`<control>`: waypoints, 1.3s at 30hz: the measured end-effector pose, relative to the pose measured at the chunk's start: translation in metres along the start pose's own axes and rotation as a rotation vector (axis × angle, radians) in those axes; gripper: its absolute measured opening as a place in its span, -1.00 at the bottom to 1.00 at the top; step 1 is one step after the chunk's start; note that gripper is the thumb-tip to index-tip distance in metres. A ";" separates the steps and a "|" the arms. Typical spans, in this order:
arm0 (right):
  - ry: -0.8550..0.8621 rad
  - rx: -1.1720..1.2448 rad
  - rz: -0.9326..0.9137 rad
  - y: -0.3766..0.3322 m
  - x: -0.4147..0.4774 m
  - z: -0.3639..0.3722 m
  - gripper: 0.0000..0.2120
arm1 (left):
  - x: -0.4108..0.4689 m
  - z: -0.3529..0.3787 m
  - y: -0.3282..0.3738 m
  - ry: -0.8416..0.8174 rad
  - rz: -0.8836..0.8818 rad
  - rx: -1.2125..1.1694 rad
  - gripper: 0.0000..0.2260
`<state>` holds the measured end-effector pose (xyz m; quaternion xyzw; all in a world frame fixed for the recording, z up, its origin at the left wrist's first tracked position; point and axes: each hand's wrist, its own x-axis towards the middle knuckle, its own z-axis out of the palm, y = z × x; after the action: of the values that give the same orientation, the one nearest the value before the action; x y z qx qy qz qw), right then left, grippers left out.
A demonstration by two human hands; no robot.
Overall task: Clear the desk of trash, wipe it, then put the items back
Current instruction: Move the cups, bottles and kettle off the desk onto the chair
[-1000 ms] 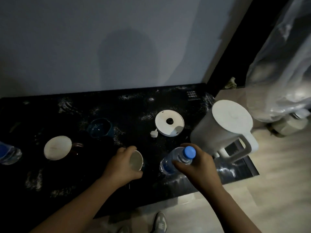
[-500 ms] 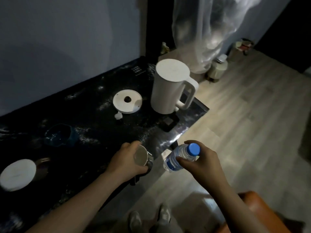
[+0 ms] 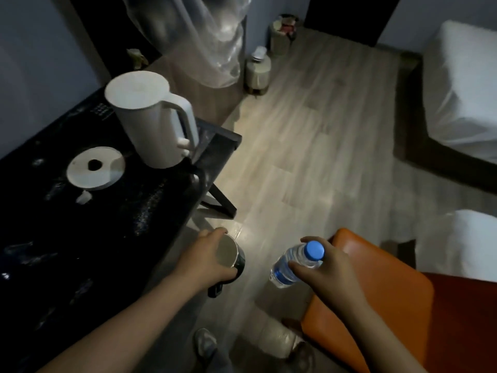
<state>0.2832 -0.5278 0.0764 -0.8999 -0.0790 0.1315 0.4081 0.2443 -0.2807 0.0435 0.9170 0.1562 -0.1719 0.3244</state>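
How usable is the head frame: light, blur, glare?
Head view: dim overall; the black desk is nearly lost in shadow, only pale specks showing. Brightest patch lies on the floor beside it; the white kettle is not blown out. Motion smear softens the hanging plastic sheet. The left hand on the cup and right hand on the bottle read clearly. Wide-angle bending at the edges.

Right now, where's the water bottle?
Head view, lower centre-right: the right hand grips the water bottle near its blue cap, above the floor, off the desk. The orange chair is just right of it; the cup in the left hand is to its left.
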 end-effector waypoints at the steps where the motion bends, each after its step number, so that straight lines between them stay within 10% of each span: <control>1: 0.010 0.011 0.014 0.015 -0.003 -0.009 -0.72 | 0.002 0.011 0.012 -0.010 0.012 0.009 -0.24; 20: 0.110 0.090 0.247 0.276 -0.028 -0.197 -0.68 | 0.040 0.254 0.235 -0.173 0.044 0.107 -0.25; 39: 0.268 0.133 0.525 0.446 0.041 -0.180 -0.46 | 0.186 0.409 0.296 -0.282 0.136 0.309 -0.34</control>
<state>0.3921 -0.9379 -0.1537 -0.8701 0.2199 0.1176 0.4252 0.4410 -0.7332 -0.1727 0.9311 0.0190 -0.2980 0.2096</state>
